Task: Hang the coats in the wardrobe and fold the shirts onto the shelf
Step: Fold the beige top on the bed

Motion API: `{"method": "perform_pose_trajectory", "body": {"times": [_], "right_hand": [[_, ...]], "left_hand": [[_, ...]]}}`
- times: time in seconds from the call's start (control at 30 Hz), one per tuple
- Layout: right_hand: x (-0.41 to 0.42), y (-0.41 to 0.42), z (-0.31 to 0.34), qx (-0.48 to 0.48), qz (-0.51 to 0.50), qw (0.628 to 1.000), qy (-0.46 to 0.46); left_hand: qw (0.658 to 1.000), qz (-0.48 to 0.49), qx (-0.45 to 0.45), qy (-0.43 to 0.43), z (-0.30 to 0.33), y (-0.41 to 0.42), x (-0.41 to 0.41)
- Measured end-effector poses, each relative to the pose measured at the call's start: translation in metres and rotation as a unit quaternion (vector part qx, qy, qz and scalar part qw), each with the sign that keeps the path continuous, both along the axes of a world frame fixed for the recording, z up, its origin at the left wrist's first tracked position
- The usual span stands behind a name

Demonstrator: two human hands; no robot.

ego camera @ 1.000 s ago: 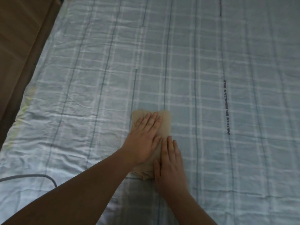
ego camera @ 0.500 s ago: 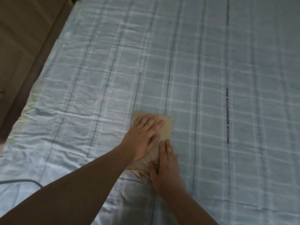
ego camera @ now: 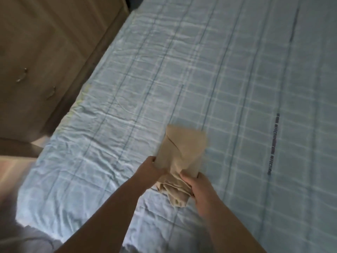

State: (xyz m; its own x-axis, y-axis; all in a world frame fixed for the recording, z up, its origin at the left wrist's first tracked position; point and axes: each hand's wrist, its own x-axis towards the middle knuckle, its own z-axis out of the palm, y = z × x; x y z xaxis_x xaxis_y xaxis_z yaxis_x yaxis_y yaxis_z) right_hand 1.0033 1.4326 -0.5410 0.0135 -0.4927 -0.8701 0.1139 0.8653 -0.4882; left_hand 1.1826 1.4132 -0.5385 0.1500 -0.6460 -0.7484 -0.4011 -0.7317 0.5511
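A small folded tan shirt [ego camera: 180,148] is held above the blue plaid bed sheet [ego camera: 228,79], near the bed's front middle. My left hand [ego camera: 152,169] grips its left edge, fingers tucked under the fabric. My right hand [ego camera: 199,187] grips its near right corner, where loose folds of cloth bunch and hang down. The far end of the shirt is blurred and tilts upward off the bed.
A wooden wardrobe [ego camera: 45,52] with metal handles [ego camera: 21,75] stands at the left, close to the bed's left edge. A strip of floor [ego camera: 11,170] shows at the lower left. The sheet carries a dark printed stripe [ego camera: 272,143] at the right.
Both hands went from pressing flat on the shirt to gripping its sides and lifting it off the sheet. The view has swung left, bringing the wardrobe into sight.
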Motion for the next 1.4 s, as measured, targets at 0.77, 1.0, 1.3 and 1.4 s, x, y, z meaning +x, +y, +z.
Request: {"method": "perform_pose_trajectory", "body": {"times": [0.77,1.0,1.3,1.4], "right_hand": [[0.353,0.175,0.405,-0.227,0.621,0.741,-0.118],[0.51,0.302,0.489,-0.195,0.743,0.607,-0.201],[0.644,0.393,0.51,-0.114,0.558,0.749,-0.34],[0.678,0.402,0.494,-0.022,0.491,0.754,-0.437]], "left_hand": [[0.96,0.063,-0.269,0.05,0.395,0.348,0.423],[0.902,0.256,-0.299,0.179,0.463,0.572,0.515],[0.727,0.536,-0.429,0.008,0.49,0.7,0.557],[0.674,0.596,-0.433,-0.059,0.492,0.705,0.571]]}}
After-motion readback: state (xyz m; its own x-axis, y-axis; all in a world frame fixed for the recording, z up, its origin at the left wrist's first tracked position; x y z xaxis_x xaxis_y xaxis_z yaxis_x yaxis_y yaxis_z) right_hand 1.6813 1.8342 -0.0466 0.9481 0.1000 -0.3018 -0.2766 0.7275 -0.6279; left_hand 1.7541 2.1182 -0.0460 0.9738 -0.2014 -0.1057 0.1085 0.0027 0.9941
